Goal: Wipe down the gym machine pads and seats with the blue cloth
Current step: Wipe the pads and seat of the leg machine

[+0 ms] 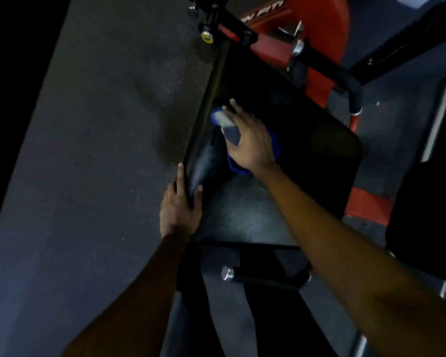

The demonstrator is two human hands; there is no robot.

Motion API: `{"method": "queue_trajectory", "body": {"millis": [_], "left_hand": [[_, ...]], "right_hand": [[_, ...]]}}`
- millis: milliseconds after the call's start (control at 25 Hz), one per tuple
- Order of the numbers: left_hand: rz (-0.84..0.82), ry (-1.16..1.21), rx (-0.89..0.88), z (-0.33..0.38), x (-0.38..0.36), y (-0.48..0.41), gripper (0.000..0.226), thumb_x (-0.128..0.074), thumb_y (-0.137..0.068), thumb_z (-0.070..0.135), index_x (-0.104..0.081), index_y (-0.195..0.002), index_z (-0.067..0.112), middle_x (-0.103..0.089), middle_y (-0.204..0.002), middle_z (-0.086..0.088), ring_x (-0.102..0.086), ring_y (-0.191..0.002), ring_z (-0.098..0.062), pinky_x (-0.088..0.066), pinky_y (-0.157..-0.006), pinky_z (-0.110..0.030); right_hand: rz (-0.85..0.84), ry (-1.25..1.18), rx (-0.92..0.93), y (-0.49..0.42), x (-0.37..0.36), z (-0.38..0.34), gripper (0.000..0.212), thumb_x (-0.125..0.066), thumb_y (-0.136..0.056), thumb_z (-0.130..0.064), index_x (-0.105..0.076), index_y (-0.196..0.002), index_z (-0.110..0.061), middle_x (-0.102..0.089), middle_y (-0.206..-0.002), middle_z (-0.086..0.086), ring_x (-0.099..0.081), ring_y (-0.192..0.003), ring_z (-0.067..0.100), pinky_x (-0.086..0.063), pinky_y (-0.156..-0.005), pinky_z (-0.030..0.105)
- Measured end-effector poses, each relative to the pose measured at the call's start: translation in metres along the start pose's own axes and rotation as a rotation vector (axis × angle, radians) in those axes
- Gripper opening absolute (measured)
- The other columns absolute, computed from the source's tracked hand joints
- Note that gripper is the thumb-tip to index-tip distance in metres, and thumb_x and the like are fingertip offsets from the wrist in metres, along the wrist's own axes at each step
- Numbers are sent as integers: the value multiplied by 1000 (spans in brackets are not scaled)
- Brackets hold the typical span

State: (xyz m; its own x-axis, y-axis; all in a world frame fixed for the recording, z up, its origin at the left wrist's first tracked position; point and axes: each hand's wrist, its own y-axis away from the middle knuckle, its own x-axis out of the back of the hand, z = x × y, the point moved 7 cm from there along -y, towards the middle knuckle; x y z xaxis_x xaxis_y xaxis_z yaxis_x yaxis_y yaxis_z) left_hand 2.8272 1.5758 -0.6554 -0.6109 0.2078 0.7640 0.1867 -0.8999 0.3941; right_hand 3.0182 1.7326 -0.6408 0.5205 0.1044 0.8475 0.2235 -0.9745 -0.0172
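Head view: looking steeply down, a large black pad (pixel 307 140) of the gym machine slants across the middle of the picture, its near-left corner catching a dull shine. The blue cloth (pixel 237 169) lies on the pad's face, toward its left edge, mostly covered by the right hand (pixel 250 140). That hand lies palm-down with fingers fairly straight and close together, pressing the cloth against the pad. A pale grey and dark patch shows beside the fingers, but what it is cannot be told. The left hand (pixel 179 212) clasps the pad's lower-left edge, with the thumb on the face and the fingers stretched along the outer side. Behind the pad stands a red frame (pixel 325 29), with a yellow-capped knob (pixel 207 37) near the pad's far corner. A black handle bar (pixel 263 278) with a chrome end sits below the pad, between the forearms. Speckled rubber floor (pixel 101 150) fills the left side.
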Motion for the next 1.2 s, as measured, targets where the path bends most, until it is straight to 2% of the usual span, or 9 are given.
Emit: {"method": "queue_trajectory", "body": {"millis": [160,320,520,640,720,840,960,1080,1200], "left_hand": [[40,0,-5,4,2,1,70,-38,-102,58,-10,-162,36,-52,-137,-11,-54,-120,-34,-50,-95,-51],[54,18,6,1,2,5,69,-40,-101,58,-11,-161,39,-54,-134,-9,-56,-117,-32,-50,-91,-49],[47,73,48,3,4,5,67,-42,-102,58,-13,-160,42,-53,-135,-8,-56,-118,-29,-50,-94,-47],[127,124,87,16,8,0,69,-40,-96,55,-29,-159,28,-52,-137,-13,-54,-121,-35,-46,-101,-51],[149,151,155,39,6,-28,67,-42,-97,49,-32,-157,22,-45,-146,-16,-47,-130,-38,-39,-109,-51],[51,120,215,77,-1,-80,65,-41,-102,53,-23,-160,27,-39,-150,-19,-40,-136,-41,-31,-112,-54],[116,-27,138,86,-3,-98,68,-34,-102,60,-21,-160,27,-50,-140,-20,-50,-127,-39,-37,-109,-54],[226,-172,65,85,-4,-91,69,-25,-103,61,-22,-161,24,-58,-134,-16,-55,-123,-34,-32,-116,-52],[222,-163,71,85,-6,-96,70,-22,-101,62,-21,-160,25,-59,-135,-15,-55,-124,-32,-27,-118,-53]], "right_hand": [[21,16,-126,-16,3,-12,60,-56,-94,-50,-54,-144,-17,-43,-158,3,-52,-133,31,-42,-110,44],[-269,110,383,7,-6,-31,57,-51,-97,-46,-48,-148,-21,-39,-160,-2,-49,-136,31,-40,-111,49],[-25,-88,-19,-35,15,-2,57,-63,-89,-39,-48,-138,-13,-62,-132,12,-61,-116,34,-50,-96,44],[6,183,10,-18,21,-10,65,-58,-89,-57,-50,-141,-20,-35,-160,9,-39,-142,33,-30,-116,53],[-63,279,-56,-1,25,2,72,-55,-90,-61,-38,-153,-30,-22,-166,7,-30,-147,34,-21,-117,59],[-109,202,-29,8,22,20,69,-53,-97,-49,-29,-158,-29,-25,-165,10,-27,-150,32,-28,-117,61],[61,72,-193,-37,35,59,62,-55,-95,-45,-44,-150,-19,-39,-158,11,-36,-146,32,-36,-113,56],[251,-21,-368,-75,46,77,62,-59,-90,-49,-57,-140,-14,-56,-144,12,-51,-133,32,-43,-106,52],[221,51,-170,-83,32,47,58,-57,-91,-53,-59,-138,-18,-56,-146,6,-48,-137,29,-38,-108,47]]}}
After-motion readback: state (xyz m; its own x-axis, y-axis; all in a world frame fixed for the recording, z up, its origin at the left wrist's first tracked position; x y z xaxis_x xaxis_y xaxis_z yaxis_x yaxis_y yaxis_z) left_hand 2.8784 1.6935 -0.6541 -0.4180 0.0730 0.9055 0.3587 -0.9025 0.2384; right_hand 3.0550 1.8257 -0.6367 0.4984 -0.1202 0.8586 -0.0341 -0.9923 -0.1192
